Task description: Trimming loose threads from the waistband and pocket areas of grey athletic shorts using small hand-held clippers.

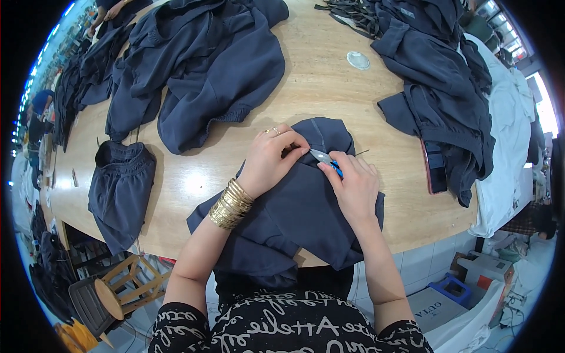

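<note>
Thread snips [325, 159] with a blue handle sit closed in your right hand [355, 187], blades at the navy garment [294, 217] on the wooden table [329, 82]; your left hand [269, 157] pinches its fabric beside the blades.

I see a navy garment [294, 206], blue-handled snips [327, 160], gold bangles [231, 204], a light wood worktop [329, 88], a black top with white lettering [282, 326].

Both bare arms reach up from the bottom, the left hand [269, 157] lies flat with bent fingers, and the right hand [353, 185] is curled tight, close beside it.
</note>
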The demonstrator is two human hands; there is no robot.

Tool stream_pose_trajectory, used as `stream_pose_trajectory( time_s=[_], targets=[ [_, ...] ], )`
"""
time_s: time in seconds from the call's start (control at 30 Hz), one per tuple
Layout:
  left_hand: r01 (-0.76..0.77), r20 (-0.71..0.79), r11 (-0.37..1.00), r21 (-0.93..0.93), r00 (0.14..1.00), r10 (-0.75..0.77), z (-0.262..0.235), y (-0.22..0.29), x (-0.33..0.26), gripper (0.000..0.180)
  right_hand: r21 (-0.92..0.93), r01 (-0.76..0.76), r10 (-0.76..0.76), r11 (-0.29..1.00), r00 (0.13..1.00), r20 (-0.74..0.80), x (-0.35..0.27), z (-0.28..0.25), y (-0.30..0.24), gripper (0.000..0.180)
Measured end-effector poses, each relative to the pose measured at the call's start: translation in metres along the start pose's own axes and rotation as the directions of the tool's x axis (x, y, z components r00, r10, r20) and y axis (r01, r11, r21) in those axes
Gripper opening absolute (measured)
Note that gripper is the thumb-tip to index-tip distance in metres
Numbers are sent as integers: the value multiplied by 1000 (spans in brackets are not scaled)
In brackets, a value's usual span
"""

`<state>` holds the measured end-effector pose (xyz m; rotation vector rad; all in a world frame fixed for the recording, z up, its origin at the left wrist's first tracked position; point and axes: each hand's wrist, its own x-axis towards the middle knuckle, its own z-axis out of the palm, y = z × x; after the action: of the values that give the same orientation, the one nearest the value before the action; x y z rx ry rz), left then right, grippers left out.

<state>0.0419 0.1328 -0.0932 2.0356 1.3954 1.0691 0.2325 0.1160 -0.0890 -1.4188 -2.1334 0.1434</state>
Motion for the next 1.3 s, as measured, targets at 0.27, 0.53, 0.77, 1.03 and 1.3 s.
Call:
stream_pose_trajectory(
  time_s=[0.27, 0.53, 0.77, 1.03, 1.3],
  targets=[
    [161, 45, 984, -79, 986, -158, 1, 6, 4, 8, -47, 15, -16, 999, 1000, -13, 0, -1, 0, 21],
    [238, 79, 967, -89, 970, -232, 0, 12, 8, 8, -66, 24, -25, 998, 999, -24, -2, -1, 3, 22],
    [245, 54, 968, -57, 969, -242, 1, 9, 5, 8, -61, 22, -23, 998, 999, -25, -1, 2, -1, 22],
    [229, 78, 960, -164, 973, -218, 3, 9, 6, 7, -54, -2, 2, 999, 1000, 1, 2, 1, -2, 23],
    [202, 6, 941, -271, 978, -208, 12, 3, -7, 7, 80, -104, 105, 991, 995, -4, -11, 0, 7, 27]
  ],
)
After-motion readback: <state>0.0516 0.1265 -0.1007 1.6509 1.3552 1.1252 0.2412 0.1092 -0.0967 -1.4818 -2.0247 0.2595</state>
